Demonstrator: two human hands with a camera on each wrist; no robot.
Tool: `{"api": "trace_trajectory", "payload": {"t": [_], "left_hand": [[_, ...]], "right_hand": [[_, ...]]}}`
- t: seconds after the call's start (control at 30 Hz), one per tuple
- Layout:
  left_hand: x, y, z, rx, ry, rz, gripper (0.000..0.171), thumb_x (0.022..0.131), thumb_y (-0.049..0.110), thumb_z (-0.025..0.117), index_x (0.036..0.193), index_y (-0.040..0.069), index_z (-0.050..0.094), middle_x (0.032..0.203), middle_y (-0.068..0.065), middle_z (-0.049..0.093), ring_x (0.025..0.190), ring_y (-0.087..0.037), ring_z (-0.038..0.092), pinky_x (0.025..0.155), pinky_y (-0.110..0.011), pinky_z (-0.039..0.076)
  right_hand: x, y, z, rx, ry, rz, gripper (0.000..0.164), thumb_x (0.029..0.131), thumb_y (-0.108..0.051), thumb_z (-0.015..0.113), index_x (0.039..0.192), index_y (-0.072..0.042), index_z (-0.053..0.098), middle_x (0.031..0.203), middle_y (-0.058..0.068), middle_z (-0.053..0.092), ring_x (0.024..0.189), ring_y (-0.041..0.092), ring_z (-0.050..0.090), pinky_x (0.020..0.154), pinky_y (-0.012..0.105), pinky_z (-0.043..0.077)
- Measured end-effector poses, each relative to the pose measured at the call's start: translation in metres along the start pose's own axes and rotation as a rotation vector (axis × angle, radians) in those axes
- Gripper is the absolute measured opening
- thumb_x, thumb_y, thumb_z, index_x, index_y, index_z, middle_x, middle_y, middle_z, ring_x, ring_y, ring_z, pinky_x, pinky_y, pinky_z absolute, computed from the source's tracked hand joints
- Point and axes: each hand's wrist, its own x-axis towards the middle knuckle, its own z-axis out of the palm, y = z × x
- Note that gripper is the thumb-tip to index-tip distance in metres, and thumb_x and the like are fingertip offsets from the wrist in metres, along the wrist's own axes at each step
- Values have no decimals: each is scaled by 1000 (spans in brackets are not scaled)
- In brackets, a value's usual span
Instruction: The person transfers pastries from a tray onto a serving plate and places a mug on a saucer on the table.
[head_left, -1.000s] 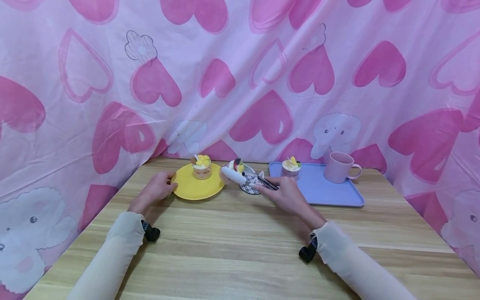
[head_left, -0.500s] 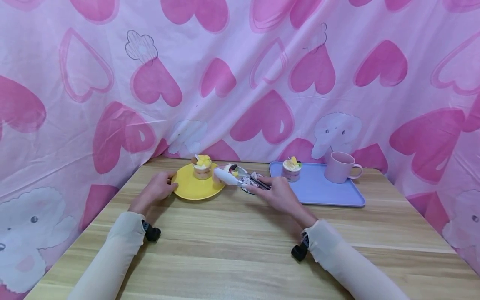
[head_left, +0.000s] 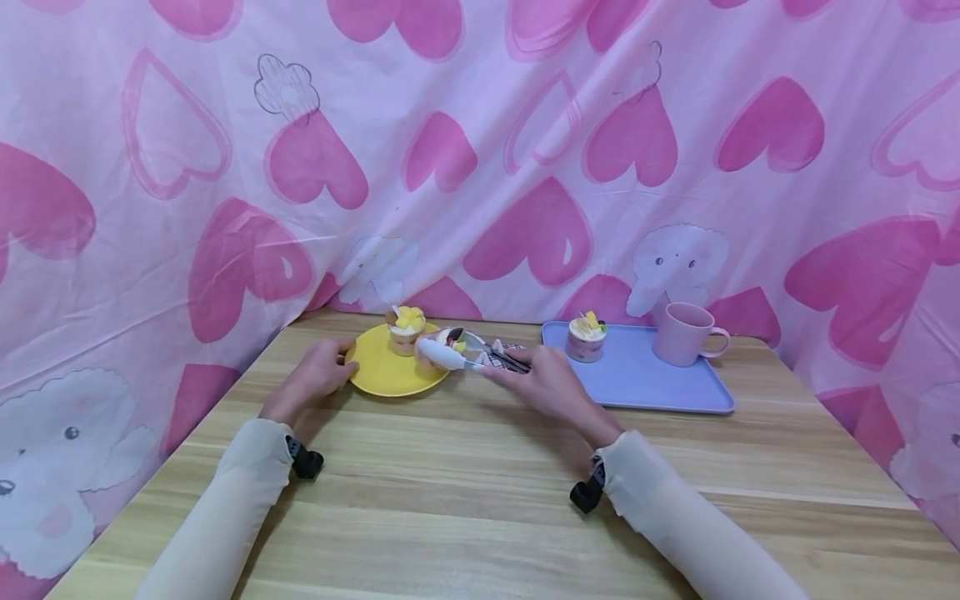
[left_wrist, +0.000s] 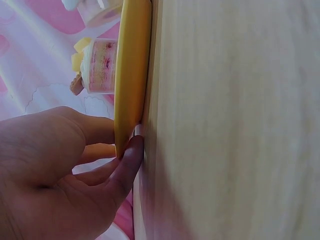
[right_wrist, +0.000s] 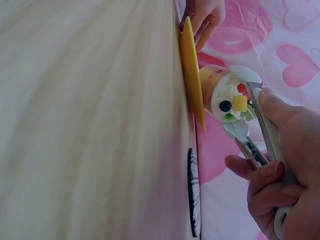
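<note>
My left hand (head_left: 318, 371) pinches the left rim of a round yellow plate (head_left: 397, 385); in the left wrist view the thumb and fingers lie on opposite faces of its edge (left_wrist: 131, 75). A dessert cup (head_left: 406, 329) topped with yellow cubes stands on the plate. My right hand (head_left: 555, 387) grips white-tipped metal tongs (head_left: 444, 355). Between the tong tips is a second dessert cup (right_wrist: 231, 100) with cream, a dark berry and a yellow cube. Tilted, it overlaps the plate's right side, its base close to the plate in the right wrist view.
A black-and-white checked coaster (right_wrist: 194, 195) lies right of the plate, partly behind the right hand in the head view. Farther right, a blue tray (head_left: 652, 387) bears a third dessert cup (head_left: 586, 340) and a pink mug (head_left: 684, 335). A pink heart-print curtain (head_left: 525, 233) hangs behind the wooden table (head_left: 450, 517).
My right hand has moved left with the tongs and their dessert cup, from over the coaster to the plate's right side. The left hand stays at the plate's rim.
</note>
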Motion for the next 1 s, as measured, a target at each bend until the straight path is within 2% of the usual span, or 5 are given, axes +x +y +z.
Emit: {"api": "trace_trajectory", "payload": {"t": [0.3,0.53,0.7,0.83,1.0], "left_hand": [[-1,2,1,-13,0,-3,60,110,9,57,163,-9,36,157,-33,52,135,-41,58,118,-56,51],[-2,1,0,-4,8,15,58,110,8,57,162,-9,38,154,-32,56,128,-38,60,116,-54,54],[-2,0,0,-2,8,26,57,110,8,56,161,-10,39,153,-33,56,131,-39,60,115,-55,54],[-1,0,1,3,14,36,56,109,7,56,160,-11,41,152,-33,57,133,-40,60,115,-56,54],[-2,1,0,3,16,37,55,109,7,56,159,-11,43,150,-34,58,132,-40,60,114,-57,54]], "right_hand": [[9,-15,0,-10,-30,21,61,93,-63,78,139,-24,76,79,-1,68,67,17,57,55,30,46],[19,-24,-3,-55,-47,19,61,91,-66,78,138,-27,76,64,-2,57,58,15,51,50,27,39],[25,-28,-4,-82,-39,-27,46,91,-67,78,110,-26,86,60,-6,50,62,15,52,55,30,40],[27,-31,-5,-74,-39,-53,33,93,-60,80,88,-27,80,58,-7,46,61,15,50,55,31,40],[28,-34,-5,-62,-50,-50,35,93,-59,80,87,-25,81,59,-6,47,62,16,50,55,29,39]]}}
